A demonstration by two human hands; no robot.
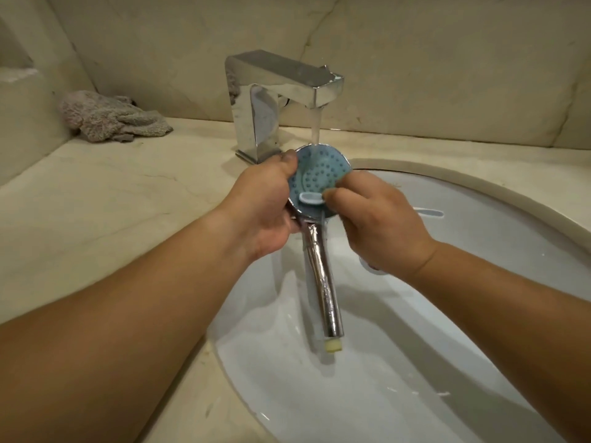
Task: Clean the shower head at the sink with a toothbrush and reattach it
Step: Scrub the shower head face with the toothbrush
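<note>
My left hand [265, 199] grips the chrome shower head [321, 174] by the left rim of its round blue nozzle face, which is turned up under running water. Its chrome handle [323, 282] hangs down toward me over the basin, ending in a pale threaded tip. My right hand [380, 225] is shut on a pale blue toothbrush [311, 198], whose head lies on the lower part of the nozzle face. The brush handle sticks out past my hand to the right.
A square chrome faucet [271, 100] stands behind the white oval sink [479, 199], with water streaming from its spout. A crumpled grey cloth [108, 118] lies on the beige marble counter [96, 199] at the back left. Marble walls close the back.
</note>
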